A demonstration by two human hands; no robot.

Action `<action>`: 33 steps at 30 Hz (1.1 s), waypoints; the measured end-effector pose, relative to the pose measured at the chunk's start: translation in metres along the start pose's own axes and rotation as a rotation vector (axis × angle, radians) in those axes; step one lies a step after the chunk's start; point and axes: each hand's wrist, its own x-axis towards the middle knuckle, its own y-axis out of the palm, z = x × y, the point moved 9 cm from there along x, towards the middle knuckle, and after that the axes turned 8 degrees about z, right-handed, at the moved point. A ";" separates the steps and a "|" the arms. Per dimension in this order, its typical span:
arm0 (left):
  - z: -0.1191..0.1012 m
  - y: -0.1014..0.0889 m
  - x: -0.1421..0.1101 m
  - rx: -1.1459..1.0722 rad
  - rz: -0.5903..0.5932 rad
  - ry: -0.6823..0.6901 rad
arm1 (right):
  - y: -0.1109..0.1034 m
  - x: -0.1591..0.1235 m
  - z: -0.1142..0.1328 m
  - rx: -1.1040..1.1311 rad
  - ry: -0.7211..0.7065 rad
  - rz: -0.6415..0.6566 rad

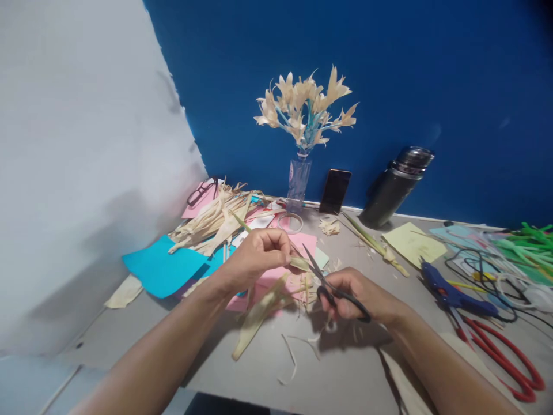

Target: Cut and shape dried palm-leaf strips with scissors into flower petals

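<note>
Currently pinching husk (300, 264) in the left hand (268, 251), with its end just past the fingertips, and gripping scissors (322, 278) in the curled fingers of the right hand (355, 291). Best snip slowly, clear of the left thumb.

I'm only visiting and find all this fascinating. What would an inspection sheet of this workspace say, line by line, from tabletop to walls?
Surface: grey tabletop, strewn with pale scraps.
Job's things: husk-like strip; black-handled scissors, blades apart.
Clutter: husk bundle, blue paper, yellow paper, blue glue gun, red-handled scissors.
Hands: left hand pinches the husk-like strip; right hand holds the black-handled scissors, fingers at the handles. Mechanical grippers: nothing seen.
Cables: black cable looped near the blue glue gun.
Surroundings: blue wall behind, pale wall at left; by the blue wall, a clear bottle with pale flowers, a phone and a dark flask.
</note>
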 end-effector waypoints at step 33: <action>0.008 -0.002 -0.002 -0.034 0.154 -0.070 | -0.005 -0.003 -0.018 -0.009 0.158 -0.047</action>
